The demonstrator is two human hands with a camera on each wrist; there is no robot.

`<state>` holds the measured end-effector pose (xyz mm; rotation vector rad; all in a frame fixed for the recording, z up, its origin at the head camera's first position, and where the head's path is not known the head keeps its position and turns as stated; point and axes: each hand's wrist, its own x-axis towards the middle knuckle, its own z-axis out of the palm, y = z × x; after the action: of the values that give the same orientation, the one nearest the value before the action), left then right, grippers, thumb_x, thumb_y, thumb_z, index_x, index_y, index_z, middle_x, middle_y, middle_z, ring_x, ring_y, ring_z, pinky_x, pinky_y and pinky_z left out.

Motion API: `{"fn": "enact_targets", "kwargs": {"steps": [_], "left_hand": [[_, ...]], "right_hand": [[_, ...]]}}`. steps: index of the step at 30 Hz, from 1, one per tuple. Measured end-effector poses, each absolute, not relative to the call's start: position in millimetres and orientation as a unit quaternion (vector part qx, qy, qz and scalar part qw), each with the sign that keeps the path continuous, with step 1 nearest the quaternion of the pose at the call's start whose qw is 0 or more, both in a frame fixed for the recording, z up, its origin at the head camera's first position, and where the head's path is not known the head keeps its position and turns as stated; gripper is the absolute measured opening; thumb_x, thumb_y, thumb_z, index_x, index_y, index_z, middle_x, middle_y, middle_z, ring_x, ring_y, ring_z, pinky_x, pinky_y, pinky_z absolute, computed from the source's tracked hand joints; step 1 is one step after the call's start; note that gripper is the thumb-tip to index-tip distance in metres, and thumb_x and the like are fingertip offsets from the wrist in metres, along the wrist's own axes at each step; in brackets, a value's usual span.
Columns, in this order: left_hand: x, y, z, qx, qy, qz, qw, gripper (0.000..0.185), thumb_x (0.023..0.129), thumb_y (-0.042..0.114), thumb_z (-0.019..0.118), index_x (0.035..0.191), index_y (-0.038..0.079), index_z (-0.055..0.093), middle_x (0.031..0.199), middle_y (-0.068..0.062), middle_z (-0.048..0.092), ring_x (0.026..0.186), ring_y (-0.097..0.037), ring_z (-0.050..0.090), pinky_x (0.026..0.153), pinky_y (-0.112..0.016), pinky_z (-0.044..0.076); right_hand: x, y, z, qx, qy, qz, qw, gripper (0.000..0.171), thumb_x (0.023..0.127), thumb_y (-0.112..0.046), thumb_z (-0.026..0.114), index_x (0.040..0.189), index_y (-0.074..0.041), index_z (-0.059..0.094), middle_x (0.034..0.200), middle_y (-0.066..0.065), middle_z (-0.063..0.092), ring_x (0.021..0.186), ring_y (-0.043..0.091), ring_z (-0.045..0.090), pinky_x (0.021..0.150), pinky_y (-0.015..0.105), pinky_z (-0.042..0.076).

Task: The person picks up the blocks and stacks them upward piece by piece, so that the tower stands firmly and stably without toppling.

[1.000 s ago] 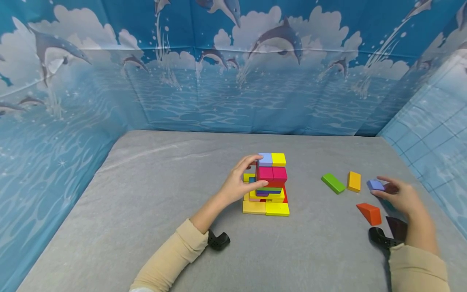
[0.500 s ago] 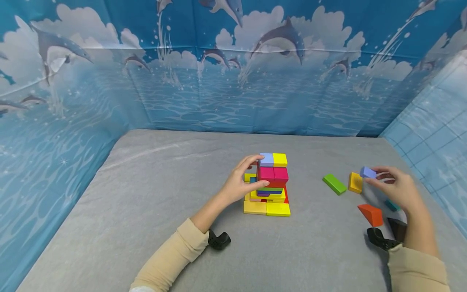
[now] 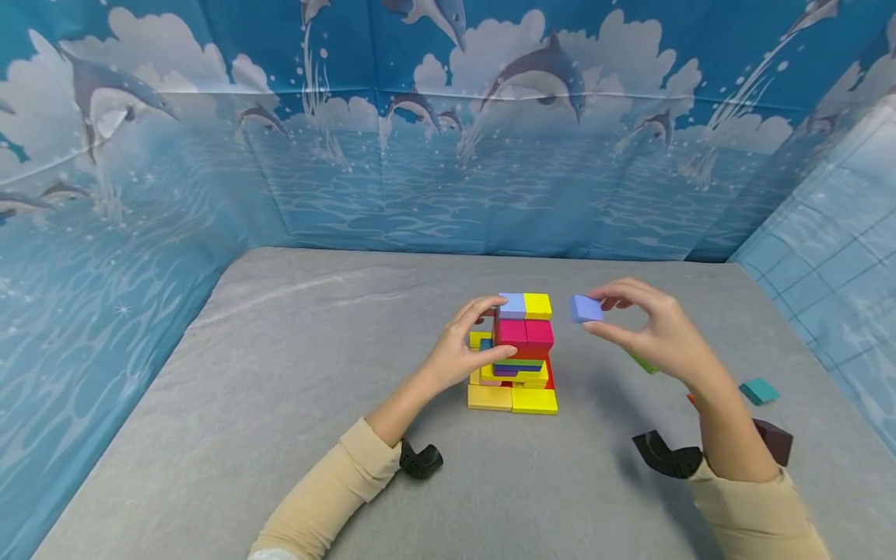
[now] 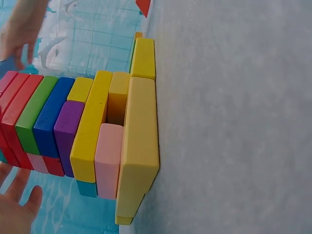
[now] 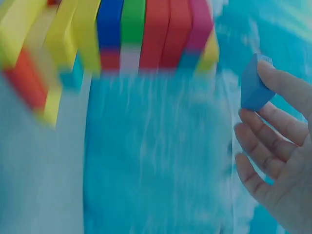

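I see a counter (image 3: 294, 404) covered in a grey cloth with faint creases running across its left half. It is enclosed on three sides by a printed backdrop (image 3: 434, 155): blue sea, white clouds, splashes and leaping dolphins, with fold lines visible in the fabric. On the right side the backdrop gives way to a panel (image 3: 833, 257) printed with pale blue tiles. Lighting is even and soft, with only light shadows on the cloth. No windows or floor are in view.
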<state>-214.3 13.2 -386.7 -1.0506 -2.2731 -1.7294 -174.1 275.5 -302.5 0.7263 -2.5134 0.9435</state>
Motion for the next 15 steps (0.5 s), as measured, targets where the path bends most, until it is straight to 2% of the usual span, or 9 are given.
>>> {"fn": "enact_targets", "kwargs": {"steps": [4,7,10,15], "left_hand": [[-215,13,-387,-0.348,-0.747,-0.564,0.054,0.062,0.079,0.012,0.071,0.133,0.015,0.040,0.131,-0.006,0.043,0.113,-0.017,0.044,0.091,-0.049,0.041],[-215,13,-386,-0.351,-0.749,-0.559,0.059,0.062,0.079,0.012,0.071,0.133,0.014,0.040,0.131,-0.006,0.043,0.112,-0.016,0.044,0.092,-0.042,0.042],[-215,12,-386,-0.357,-0.747,-0.557,0.064,0.062,0.079,0.011,0.071,0.133,0.013,0.041,0.131,-0.006,0.043,0.112,-0.017,0.045,0.092,-0.038,0.042],[-215,12,-388,-0.364,-0.745,-0.555,0.068,0.062,0.079,0.009,0.071,0.132,0.012,0.041,0.131,-0.007,0.043,0.112,-0.018,0.046,0.092,-0.034,0.041]], "right_hand": [[-173,245,-300,0.298,-0.878,0.335,0.168,0.038,0.069,-0.003,0.078,0.105,-0.005,0.064,0.098,0.002,0.060,0.085,0.011,0.051,0.075,0.014,0.042],[-175,229,-302,0.319,-0.875,0.324,0.164,0.038,0.069,-0.006,0.078,0.104,-0.006,0.064,0.098,0.001,0.061,0.086,0.011,0.052,0.073,0.019,0.045],[-178,219,-306,0.331,-0.875,0.309,0.171,0.037,0.069,-0.009,0.079,0.103,-0.005,0.065,0.097,0.003,0.060,0.088,0.014,0.052,0.073,0.028,0.046],[-179,211,-311,0.329,-0.882,0.286,0.178,0.039,0.067,-0.013,0.081,0.101,-0.004,0.066,0.100,0.008,0.058,0.094,0.022,0.049,0.080,0.046,0.038]]}}
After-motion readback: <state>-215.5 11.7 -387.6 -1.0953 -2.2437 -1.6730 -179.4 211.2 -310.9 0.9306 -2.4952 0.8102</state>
